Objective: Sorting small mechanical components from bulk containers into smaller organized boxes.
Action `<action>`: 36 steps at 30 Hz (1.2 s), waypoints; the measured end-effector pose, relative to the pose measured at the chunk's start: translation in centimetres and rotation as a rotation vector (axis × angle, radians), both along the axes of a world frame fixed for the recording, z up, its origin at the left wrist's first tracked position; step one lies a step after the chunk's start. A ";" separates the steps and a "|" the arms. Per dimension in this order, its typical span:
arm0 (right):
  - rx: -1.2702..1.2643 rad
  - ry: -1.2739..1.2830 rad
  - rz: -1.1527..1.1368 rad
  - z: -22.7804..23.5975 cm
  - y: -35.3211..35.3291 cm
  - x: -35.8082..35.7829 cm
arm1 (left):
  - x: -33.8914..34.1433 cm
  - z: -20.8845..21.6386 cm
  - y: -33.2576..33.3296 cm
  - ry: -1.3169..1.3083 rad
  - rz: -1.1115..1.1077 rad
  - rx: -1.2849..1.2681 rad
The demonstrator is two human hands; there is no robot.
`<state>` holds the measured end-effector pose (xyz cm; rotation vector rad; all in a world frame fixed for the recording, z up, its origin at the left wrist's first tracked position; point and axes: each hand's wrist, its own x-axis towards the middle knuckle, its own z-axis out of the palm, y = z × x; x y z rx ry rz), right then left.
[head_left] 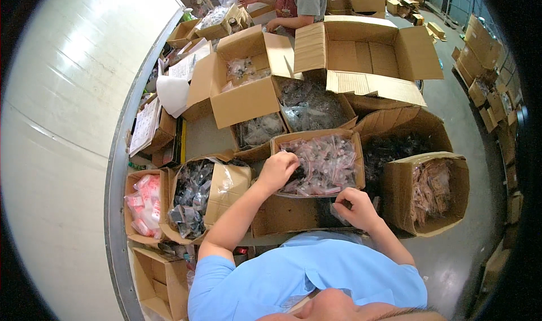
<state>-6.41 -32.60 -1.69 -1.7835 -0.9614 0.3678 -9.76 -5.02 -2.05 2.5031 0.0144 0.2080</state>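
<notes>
In front of me stands a cardboard box (361, 168) filled with small clear plastic bags (326, 160) that have reddish edges. My left hand (278, 171) is at the box's left side, its fingers curled together over the bags; what they hold, if anything, is hidden. Just outside the near right corner, my right hand (357, 208) is closed in a pinch. A clear plastic bag (340, 212) hangs from its fingers above a low open carton (288, 216).
Black items fill a carton (395, 151) at right, beside a box of brown pieces (432, 188). Left are boxes of dark bags (192, 191) and pink-and-white bags (145, 205). Two large open cartons (245, 103) (367, 53) stand beyond. Another person (302, 7) works at the far side.
</notes>
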 end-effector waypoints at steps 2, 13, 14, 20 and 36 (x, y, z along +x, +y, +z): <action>0.022 -0.029 0.014 0.5 0.6 0.2 | -0.5 1.1 0.1 -0.011 -0.003 -0.102; 0.111 0.350 -0.034 -0.9 6.7 2.2 | -3.7 2.9 -4.9 -0.006 0.103 -0.928; 0.130 0.440 -0.031 -0.5 6.7 2.2 | -3.9 2.3 -4.9 -0.011 0.107 -0.929; 0.179 0.597 -0.017 0.5 6.9 2.0 | -3.9 0.0 -5.5 -0.244 0.288 -0.944; 0.245 0.810 0.021 0.7 8.2 1.9 | -3.1 -1.8 -7.2 -0.212 0.409 -1.741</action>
